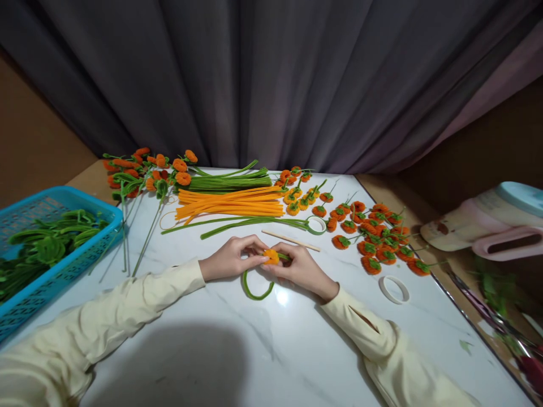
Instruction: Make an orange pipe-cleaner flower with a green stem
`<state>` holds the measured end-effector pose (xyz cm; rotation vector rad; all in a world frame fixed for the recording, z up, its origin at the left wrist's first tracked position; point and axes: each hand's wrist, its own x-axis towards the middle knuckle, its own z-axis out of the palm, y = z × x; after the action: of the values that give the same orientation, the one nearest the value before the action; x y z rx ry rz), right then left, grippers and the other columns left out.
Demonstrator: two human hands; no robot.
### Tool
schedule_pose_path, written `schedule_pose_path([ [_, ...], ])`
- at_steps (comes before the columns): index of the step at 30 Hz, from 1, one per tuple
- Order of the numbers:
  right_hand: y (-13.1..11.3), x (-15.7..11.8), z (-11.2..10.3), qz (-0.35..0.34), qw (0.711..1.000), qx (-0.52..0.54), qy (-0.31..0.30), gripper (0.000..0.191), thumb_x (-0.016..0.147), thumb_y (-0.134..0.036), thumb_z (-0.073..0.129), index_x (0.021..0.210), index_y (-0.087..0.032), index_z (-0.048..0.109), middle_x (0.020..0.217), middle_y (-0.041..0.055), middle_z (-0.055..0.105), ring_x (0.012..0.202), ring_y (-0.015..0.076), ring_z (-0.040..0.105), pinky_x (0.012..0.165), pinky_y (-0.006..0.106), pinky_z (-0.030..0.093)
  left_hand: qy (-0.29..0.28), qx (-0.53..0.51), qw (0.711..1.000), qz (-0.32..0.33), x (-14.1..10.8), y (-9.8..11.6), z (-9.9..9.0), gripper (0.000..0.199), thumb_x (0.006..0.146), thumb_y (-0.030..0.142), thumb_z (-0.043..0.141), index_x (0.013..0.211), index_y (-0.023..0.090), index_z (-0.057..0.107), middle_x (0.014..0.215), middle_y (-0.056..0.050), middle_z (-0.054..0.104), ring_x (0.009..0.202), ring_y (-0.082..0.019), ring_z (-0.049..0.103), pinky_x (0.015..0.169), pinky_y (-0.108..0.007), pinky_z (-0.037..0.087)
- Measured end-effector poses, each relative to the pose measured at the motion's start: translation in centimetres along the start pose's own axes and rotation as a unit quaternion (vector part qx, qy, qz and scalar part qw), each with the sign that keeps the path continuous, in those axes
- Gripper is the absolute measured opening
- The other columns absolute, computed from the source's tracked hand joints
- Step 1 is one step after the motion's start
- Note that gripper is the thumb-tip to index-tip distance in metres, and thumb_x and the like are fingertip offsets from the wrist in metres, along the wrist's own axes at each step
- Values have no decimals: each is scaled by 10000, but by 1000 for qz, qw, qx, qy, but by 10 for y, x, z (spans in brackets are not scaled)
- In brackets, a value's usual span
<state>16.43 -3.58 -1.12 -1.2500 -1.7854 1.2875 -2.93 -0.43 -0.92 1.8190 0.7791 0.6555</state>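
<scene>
Both hands meet over the bench (297,350), just in front of a thin wooden stick (291,240). The left hand (237,259) pinches a yellow flower head (271,257) between thumb and fingers; the right hand (304,268) closes on it from the other side, gripping a short bit of green at its base. Below the fingers, a green strip (257,298) hangs in a loop close to the bench top.

The likeliest trouble is in that small grip: if the right hand pulls hard on the green while the left pinches loosely, the flower head could twist, flatten or come apart. The loose loop could also snag on a finger or sleeve. The stick lies near enough that a knuckle could set it rolling, and a sweep of the right forearm could push the white ring (394,289) or scatter the orange flower heads (371,264).

The fingers cover much of the flower head, so how the green joins it is hidden, and I cannot tell whether the loop and the gripped green are one piece. The blue basket (113,212) is cut off at the left edge, and the tools (483,305) at the far right are blurred.
</scene>
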Motion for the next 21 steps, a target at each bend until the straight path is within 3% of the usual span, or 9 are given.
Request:
schedule_pose_path([
  [6,3,-1,0,-10,1000,-21,-7,292,768,-401,624,885,-134,612,537,-36,508,440,80,473,439,194,354,0,-14,1000,-25,1,-1,1,210,785,297,608,861,101,611,851,-83,674,762,-156,619,695,-256,482],
  [9,4,0,0,-28,999,-30,14,297,770,-383,624,922,-131,583,577,-26,543,444,87,491,449,201,383,15,-69,997,-40,2,-1,2,205,771,288,627,868,109,603,854,-68,665,771,-148,615,704,-253,480],
  [12,6,1,0,-95,987,-103,76,347,749,-375,658,990,-147,556,775,27,623,539,106,540,522,227,440,31,-133,988,-73,4,1,1,236,765,303,637,903,120,585,810,-43,656,723,-133,611,664,-242,479],
  [15,9,1,-1,-187,956,-196,110,359,765,-387,658,1033,-177,543,961,75,638,804,176,604,718,292,480,31,-149,984,-93,5,2,1,262,757,313,650,927,128,577,756,-20,651,681,-124,608,655,-241,478],
  [17,10,1,-2,-230,939,-230,113,333,793,-376,636,1045,-182,539,967,82,635,888,194,594,779,313,470,32,-147,984,-98,5,2,1,256,745,311,662,902,128,576,755,-22,661,704,-132,621,684,-249,484],
  [21,11,1,-1,-249,932,-243,105,252,836,-326,592,1026,-167,544,872,70,633,791,172,592,720,291,474,33,-127,987,-96,4,1,3,226,736,317,666,824,124,589,797,-48,684,768,-158,641,723,-268,495],
])
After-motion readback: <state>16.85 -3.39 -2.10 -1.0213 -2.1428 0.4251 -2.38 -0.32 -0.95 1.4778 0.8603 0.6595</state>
